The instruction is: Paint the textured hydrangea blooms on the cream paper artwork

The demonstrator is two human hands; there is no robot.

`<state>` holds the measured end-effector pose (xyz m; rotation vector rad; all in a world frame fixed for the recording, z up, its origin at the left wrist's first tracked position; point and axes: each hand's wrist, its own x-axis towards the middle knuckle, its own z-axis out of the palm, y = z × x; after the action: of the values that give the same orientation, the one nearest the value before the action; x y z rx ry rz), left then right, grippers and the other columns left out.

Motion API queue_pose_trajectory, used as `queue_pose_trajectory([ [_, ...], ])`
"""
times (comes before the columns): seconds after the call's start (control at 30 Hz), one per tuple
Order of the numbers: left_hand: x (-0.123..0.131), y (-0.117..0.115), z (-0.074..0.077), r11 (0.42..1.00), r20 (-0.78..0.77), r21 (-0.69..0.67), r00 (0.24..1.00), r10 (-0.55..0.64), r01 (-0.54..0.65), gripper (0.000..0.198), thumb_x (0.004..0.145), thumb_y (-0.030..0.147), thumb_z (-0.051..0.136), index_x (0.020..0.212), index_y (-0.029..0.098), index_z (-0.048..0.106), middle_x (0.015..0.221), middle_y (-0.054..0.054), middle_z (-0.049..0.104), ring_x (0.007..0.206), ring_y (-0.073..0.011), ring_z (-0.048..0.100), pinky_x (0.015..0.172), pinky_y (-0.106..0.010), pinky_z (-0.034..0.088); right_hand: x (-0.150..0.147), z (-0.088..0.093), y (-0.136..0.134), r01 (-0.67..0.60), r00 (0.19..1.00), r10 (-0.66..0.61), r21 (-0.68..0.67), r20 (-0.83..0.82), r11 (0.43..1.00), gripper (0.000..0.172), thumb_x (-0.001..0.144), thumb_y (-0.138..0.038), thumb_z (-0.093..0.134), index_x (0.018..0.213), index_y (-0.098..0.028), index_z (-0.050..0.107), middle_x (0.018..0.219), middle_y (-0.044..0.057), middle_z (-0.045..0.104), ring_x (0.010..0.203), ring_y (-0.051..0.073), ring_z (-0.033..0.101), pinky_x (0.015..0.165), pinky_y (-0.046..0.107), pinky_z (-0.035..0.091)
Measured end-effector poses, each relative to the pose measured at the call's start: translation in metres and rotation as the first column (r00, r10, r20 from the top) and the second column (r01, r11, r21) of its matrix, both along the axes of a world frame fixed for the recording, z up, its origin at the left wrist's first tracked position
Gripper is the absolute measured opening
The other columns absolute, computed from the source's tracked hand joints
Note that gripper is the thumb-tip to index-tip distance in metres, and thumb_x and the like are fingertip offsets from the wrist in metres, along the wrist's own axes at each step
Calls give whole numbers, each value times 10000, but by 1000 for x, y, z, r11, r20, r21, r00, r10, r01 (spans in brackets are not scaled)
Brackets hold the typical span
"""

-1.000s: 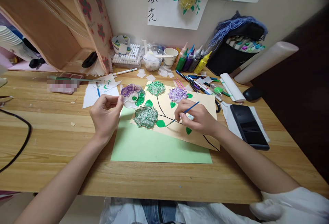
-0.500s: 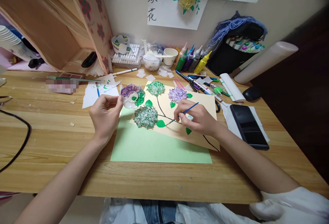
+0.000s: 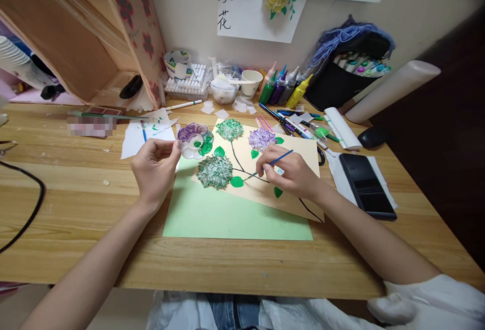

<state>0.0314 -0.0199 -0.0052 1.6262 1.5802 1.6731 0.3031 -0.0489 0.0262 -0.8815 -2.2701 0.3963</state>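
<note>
My left hand [image 3: 157, 171] pinches the edge of a small round paint palette [image 3: 194, 141] smeared with purple and green. In my right hand [image 3: 286, 171] is a thin blue paintbrush [image 3: 279, 158], its tip at the point of a green painted leaf [image 3: 237, 182]. The leaf is on a cream sheet [image 3: 261, 199] that lies askew over light green paper [image 3: 227, 221]. Raised flowers stand out on the cream sheet: a dark green and white one [image 3: 214, 172], a brighter green one [image 3: 229, 130] and a purple one [image 3: 262, 139]. Black stem lines join them; my right hand hides part of the sheet.
Paint bottles [image 3: 278, 87], a paper cup [image 3: 251, 84] and a tray of white markers [image 3: 187, 82] line the wall. Loose pens [image 3: 282, 120] lie behind the sheet. A phone [image 3: 367, 186] rests at right, a paint-marked paper scrap [image 3: 146, 133] at left.
The brush tip has shifted very slightly up, staying by the leaf's point. My left hand and the palette are nearly unmoved.
</note>
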Motion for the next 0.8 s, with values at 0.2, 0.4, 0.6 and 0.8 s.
queue_pose_trajectory([
  [0.2, -1, 1, -1, 1000, -5, -10, 1000, -5, 5, 164, 725, 344, 708, 734, 202, 627, 707, 5, 678, 639, -135, 646, 637, -268, 555, 1, 1, 0, 30, 999, -31, -28, -36, 999, 196, 855, -122, 410, 763, -210, 559, 698, 17, 615, 691, 155, 540, 661, 299, 433],
  [0.4, -1, 0, -1, 1000, 0, -13, 1000, 0, 0, 170, 728, 348, 701, 737, 195, 628, 715, 0, 679, 646, -134, 647, 650, -268, 558, 3, 3, -1, -1, 998, -4, -92, -55, 996, 214, 869, -141, 411, 742, -195, 575, 677, 16, 607, 670, 148, 546, 662, 309, 438],
  [0.6, -15, 6, 6, 997, 55, -47, 997, 62, -59, 196, 701, 370, 719, 742, 195, 640, 726, -12, 686, 659, -154, 652, 670, -297, 565, 18, 15, 7, 122, 782, -272, -290, -561, 949, 206, 863, -212, 460, 761, -207, 640, 745, 24, 624, 709, 159, 595, 626, 308, 462],
  [0.8, -41, 21, 11, 979, 176, -135, 969, 173, -150, 196, 660, 357, 746, 735, 200, 655, 703, -35, 690, 653, -185, 669, 673, -337, 577, 55, 53, 15, 238, 468, -426, -354, -774, 904, 179, 795, -218, 512, 803, -241, 690, 786, 32, 676, 779, 195, 652, 639, 334, 476],
])
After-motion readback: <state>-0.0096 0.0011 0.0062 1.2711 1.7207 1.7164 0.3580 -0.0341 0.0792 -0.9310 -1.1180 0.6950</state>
